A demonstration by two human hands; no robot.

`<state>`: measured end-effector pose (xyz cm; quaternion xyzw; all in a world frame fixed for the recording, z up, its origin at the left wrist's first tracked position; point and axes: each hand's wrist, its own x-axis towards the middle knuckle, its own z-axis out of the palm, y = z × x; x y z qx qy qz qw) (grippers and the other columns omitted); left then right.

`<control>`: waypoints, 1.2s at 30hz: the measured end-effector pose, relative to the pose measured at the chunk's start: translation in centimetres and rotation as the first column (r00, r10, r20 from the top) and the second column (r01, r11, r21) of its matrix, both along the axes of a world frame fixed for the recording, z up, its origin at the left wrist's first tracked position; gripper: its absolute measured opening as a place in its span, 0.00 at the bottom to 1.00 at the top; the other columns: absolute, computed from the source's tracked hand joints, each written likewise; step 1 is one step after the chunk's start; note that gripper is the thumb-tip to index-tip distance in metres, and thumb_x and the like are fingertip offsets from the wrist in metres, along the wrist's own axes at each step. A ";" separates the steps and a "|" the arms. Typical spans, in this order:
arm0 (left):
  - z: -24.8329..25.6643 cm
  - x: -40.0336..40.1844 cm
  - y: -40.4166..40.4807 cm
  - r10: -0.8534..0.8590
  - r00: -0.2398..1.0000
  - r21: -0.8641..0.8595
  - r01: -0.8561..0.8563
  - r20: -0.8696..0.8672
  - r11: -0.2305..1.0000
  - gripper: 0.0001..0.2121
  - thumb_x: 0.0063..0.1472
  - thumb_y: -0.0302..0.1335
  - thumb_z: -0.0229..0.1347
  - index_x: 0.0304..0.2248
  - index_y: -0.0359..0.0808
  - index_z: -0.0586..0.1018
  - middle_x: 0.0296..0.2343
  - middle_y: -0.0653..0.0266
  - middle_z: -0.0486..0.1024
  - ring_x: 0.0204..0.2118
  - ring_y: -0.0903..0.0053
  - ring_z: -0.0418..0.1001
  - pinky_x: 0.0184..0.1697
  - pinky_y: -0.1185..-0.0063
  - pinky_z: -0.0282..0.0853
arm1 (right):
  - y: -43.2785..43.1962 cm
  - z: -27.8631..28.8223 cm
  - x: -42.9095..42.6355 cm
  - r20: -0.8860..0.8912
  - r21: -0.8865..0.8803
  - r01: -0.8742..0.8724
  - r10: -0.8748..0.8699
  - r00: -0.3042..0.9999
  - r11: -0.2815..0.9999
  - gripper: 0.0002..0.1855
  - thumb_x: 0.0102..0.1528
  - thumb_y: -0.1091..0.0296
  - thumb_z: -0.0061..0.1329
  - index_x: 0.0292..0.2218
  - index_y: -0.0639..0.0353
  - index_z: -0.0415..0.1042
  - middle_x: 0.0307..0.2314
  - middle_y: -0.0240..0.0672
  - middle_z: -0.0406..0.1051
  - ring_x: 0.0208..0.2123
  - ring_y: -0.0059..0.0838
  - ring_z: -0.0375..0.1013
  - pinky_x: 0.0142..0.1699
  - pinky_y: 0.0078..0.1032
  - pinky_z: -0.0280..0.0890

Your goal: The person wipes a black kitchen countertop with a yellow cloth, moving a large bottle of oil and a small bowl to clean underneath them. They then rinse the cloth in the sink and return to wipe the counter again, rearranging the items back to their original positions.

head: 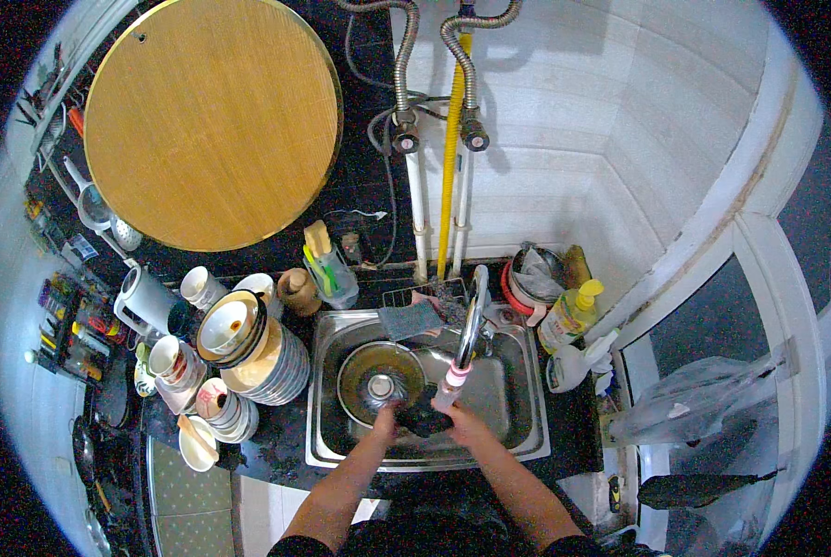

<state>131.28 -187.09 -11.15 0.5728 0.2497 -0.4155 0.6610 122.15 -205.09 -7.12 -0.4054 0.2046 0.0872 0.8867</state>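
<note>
Both hands are over the stainless steel sink (520, 445). My left hand (386, 420) grips the left side of a dark object (423, 418), possibly a black bowl or pan; its exact shape is hard to tell. On the opposite side, my right hand (462, 423) holds the same object, just below the end of the faucet nozzle (447, 395). A curved chrome faucet (478, 299) with a pink ring reaches down over it. Left of the dark object, a round metal-rimmed vessel or lid (352, 376) with a shiny round centre lies in the sink, partly hidden by my left hand.
Stacked plates (276, 379), bowls (231, 331) and cups (178, 358) crowd the counter at left. A grey cloth (412, 319) hangs over the sink's back edge. A yellow pump bottle (570, 317) and white spray bottle (568, 367) stand at right. A round wooden board (213, 125) leans behind.
</note>
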 end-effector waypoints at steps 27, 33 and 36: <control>8.3 -1.8 -6.7 0.061 0.998 -0.411 -0.068 -0.030 0.909 0.20 0.61 0.44 0.41 0.37 0.34 0.72 0.32 0.60 0.74 0.33 0.67 0.73 0.38 0.69 0.69 | 0.4 3.4 1.4 0.163 -0.586 0.223 -0.156 0.974 0.779 0.16 0.49 0.66 0.50 0.40 0.60 0.68 0.34 0.35 0.71 0.36 0.29 0.70 0.42 0.27 0.63; 5.1 -1.4 -6.9 0.076 0.996 -0.325 -0.060 0.035 0.944 0.17 0.63 0.36 0.36 0.37 0.32 0.70 0.33 0.56 0.73 0.33 0.65 0.72 0.39 0.67 0.68 | 2.2 7.5 0.5 0.161 -0.942 0.186 -0.111 0.981 0.278 0.16 0.53 0.60 0.44 0.39 0.61 0.67 0.32 0.48 0.69 0.37 0.49 0.69 0.41 0.38 0.63; 7.6 -1.0 -8.2 0.138 0.988 -0.330 -0.152 -0.065 0.932 0.16 0.63 0.35 0.37 0.40 0.31 0.69 0.37 0.55 0.71 0.36 0.64 0.70 0.42 0.66 0.67 | 3.4 7.9 0.0 0.117 -0.962 0.138 -0.101 0.988 0.236 0.21 0.53 0.53 0.44 0.39 0.62 0.67 0.33 0.52 0.69 0.36 0.51 0.69 0.39 0.41 0.62</control>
